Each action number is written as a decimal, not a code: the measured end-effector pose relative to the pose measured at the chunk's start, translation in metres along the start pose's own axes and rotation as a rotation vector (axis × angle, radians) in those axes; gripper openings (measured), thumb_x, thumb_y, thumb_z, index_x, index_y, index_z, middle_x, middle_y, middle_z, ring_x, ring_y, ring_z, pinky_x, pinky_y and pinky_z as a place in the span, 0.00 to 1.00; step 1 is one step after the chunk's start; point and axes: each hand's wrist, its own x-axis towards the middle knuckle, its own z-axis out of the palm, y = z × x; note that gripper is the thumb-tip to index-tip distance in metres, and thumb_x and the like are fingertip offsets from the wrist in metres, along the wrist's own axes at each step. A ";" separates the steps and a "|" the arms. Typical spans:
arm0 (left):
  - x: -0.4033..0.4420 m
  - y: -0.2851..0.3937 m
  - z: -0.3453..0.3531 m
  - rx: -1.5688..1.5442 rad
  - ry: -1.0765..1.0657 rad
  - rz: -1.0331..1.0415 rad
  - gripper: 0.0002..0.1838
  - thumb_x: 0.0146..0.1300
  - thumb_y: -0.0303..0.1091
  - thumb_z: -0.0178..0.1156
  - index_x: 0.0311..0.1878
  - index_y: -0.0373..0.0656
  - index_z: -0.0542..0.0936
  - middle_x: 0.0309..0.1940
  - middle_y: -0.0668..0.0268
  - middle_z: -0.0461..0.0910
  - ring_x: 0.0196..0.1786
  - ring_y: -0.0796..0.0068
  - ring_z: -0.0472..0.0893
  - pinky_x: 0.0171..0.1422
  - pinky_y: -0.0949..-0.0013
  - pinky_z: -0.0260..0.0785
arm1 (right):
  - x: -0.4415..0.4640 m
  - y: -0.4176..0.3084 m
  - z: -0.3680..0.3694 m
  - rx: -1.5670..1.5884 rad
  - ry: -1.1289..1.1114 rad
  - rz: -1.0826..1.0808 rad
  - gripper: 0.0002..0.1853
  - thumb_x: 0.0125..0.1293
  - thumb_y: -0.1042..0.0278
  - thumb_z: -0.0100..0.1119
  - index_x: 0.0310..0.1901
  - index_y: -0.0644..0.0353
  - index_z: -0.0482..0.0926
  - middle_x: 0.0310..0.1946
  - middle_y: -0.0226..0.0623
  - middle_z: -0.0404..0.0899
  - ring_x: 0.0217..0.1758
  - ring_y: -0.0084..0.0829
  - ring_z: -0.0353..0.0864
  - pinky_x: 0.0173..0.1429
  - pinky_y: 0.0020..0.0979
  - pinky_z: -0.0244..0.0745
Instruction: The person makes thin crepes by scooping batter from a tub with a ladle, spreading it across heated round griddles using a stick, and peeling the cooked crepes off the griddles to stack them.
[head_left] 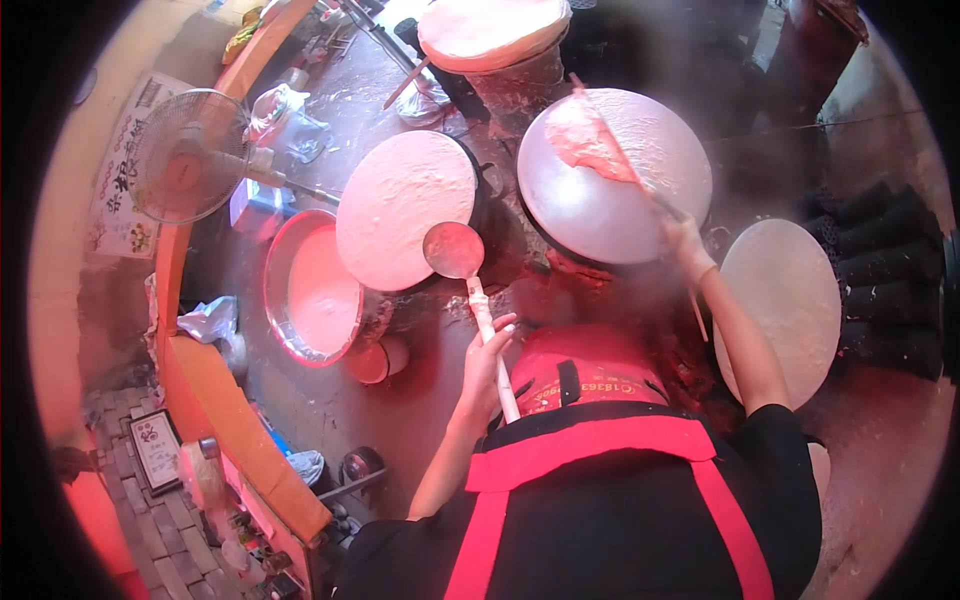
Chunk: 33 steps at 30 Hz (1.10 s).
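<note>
My left hand (486,362) is wrapped round the pale handle of a ladle (453,250), whose round bowl is over the lower right edge of a batter-covered round griddle (405,210). With my right hand (684,243) I grip a long thin spreader stick (612,140) that lies across a second round griddle (575,205). Pinkish batter (590,140) lies along the stick's left side. Part of this griddle is bare and shiny, and a thin layer covers its upper right. My right fingers are partly hidden.
A basin of batter (325,290) stands at the left, beside a small pot (368,363). Stacked flat rounds (495,35) are at the top. Another round surface (780,310) is on the right, near dark cylinders (890,270). A fan (190,155) and an orange ledge (235,430) stand left.
</note>
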 end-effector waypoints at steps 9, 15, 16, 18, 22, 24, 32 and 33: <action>-0.009 0.017 -0.001 -0.006 0.049 -0.024 0.15 0.66 0.31 0.61 0.55 0.42 0.80 0.45 0.74 0.75 0.47 0.85 0.71 0.60 0.76 0.63 | 0.011 -0.001 -0.080 -0.135 0.025 -0.172 0.19 0.73 0.60 0.53 0.64 0.48 0.75 0.13 0.22 0.63 0.07 0.17 0.55 0.10 0.24 0.48; -0.018 0.028 0.008 0.083 0.070 -0.002 0.15 0.66 0.33 0.61 0.55 0.42 0.80 0.45 0.74 0.75 0.49 0.84 0.70 0.61 0.75 0.61 | 0.008 -0.034 -0.045 -0.178 -0.249 0.031 0.20 0.72 0.65 0.53 0.64 0.45 0.75 0.15 0.20 0.62 0.10 0.16 0.54 0.13 0.22 0.46; -0.022 0.027 0.008 0.092 0.081 -0.008 0.16 0.66 0.33 0.61 0.55 0.42 0.80 0.45 0.74 0.75 0.48 0.84 0.70 0.61 0.76 0.61 | 0.007 -0.028 -0.055 -0.290 -0.256 0.011 0.20 0.71 0.65 0.54 0.64 0.45 0.75 0.15 0.19 0.61 0.10 0.16 0.53 0.14 0.22 0.46; -0.019 0.018 -0.001 0.102 0.093 -0.039 0.16 0.66 0.32 0.61 0.56 0.42 0.80 0.45 0.74 0.75 0.47 0.84 0.70 0.60 0.75 0.61 | 0.032 -0.006 -0.105 -0.308 -0.393 -0.065 0.19 0.71 0.62 0.56 0.62 0.46 0.77 0.14 0.19 0.62 0.11 0.15 0.54 0.14 0.21 0.46; -0.027 0.013 -0.004 0.110 0.097 -0.126 0.15 0.65 0.29 0.61 0.55 0.42 0.80 0.52 0.73 0.77 0.49 0.87 0.74 0.52 0.80 0.70 | 0.072 -0.035 -0.088 -0.248 -0.140 -0.187 0.20 0.68 0.74 0.50 0.61 0.60 0.77 0.37 0.33 0.82 0.30 0.19 0.77 0.33 0.21 0.73; -0.026 0.016 -0.004 0.077 0.091 -0.134 0.15 0.65 0.29 0.61 0.55 0.42 0.80 0.53 0.73 0.77 0.50 0.87 0.74 0.53 0.80 0.70 | 0.056 -0.048 -0.055 -0.337 -0.240 -0.055 0.21 0.69 0.73 0.50 0.63 0.57 0.75 0.26 0.26 0.76 0.21 0.18 0.70 0.23 0.22 0.64; 0.003 0.044 -0.011 0.262 -0.087 -0.108 0.15 0.67 0.33 0.59 0.55 0.42 0.81 0.38 0.78 0.73 0.43 0.88 0.70 0.53 0.82 0.63 | -0.048 0.097 -0.099 -0.075 -0.058 -0.132 0.17 0.72 0.60 0.55 0.61 0.47 0.78 0.12 0.18 0.62 0.08 0.14 0.54 0.12 0.22 0.47; 0.011 0.046 -0.018 0.294 -0.148 -0.100 0.14 0.67 0.33 0.60 0.54 0.42 0.81 0.37 0.78 0.72 0.41 0.88 0.69 0.51 0.82 0.62 | -0.046 0.103 -0.083 0.102 0.052 -0.094 0.17 0.72 0.60 0.55 0.61 0.47 0.78 0.12 0.18 0.62 0.08 0.14 0.54 0.12 0.22 0.47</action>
